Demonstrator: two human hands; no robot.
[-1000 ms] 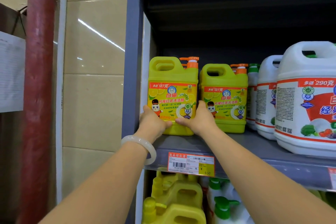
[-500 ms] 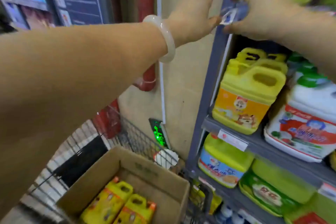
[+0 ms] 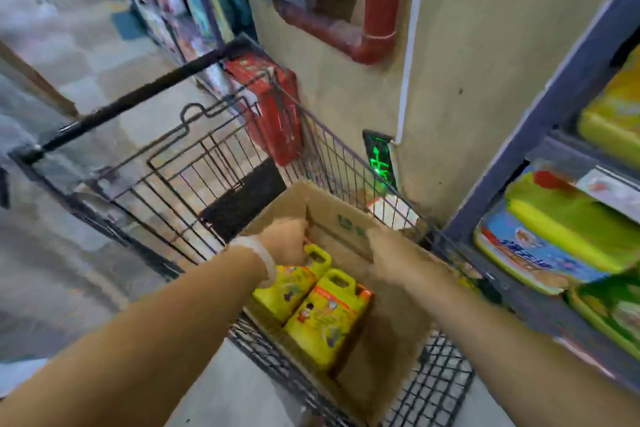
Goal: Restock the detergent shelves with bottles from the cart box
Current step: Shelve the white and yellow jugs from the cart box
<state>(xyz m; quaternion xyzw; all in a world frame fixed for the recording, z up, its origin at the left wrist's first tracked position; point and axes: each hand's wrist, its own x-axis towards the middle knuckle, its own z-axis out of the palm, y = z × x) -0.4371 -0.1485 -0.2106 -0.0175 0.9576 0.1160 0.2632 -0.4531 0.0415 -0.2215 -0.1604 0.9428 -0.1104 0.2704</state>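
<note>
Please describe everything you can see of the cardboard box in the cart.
The cardboard box is plain brown, open at the top, with a green print on its far inner wall. It stands in the wire cart, beside the shelves. Two yellow detergent bottles lie side by side in its left part; the right part shows bare cardboard. The left hand and right hand reach into it.

No legible text; all blurred.

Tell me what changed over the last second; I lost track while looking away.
Both hands left the shelf bottle and came down into the box: the left hand now touches the far bottle, the right hand hovers blurred. Two bottles remain in the box, as half a second ago.
</note>
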